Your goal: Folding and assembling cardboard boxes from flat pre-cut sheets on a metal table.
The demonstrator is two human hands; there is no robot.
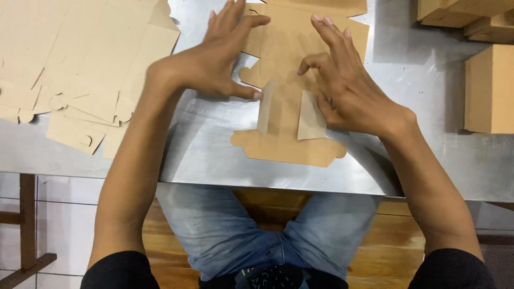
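A flat brown die-cut cardboard box blank lies on the steel table in front of me. My left hand presses on its left part, fingers spread, thumb against a raised side flap. On the right part rests my right hand, fingers spread too, next to the other side flap, which stands partly folded up. Neither hand grips anything; both push flat on the cardboard.
A stack of several unfolded brown blanks lies at the left of the table. Folded brown boxes stand at the right and far right corner. The table's front edge runs just above my lap; a wooden stool shows below.
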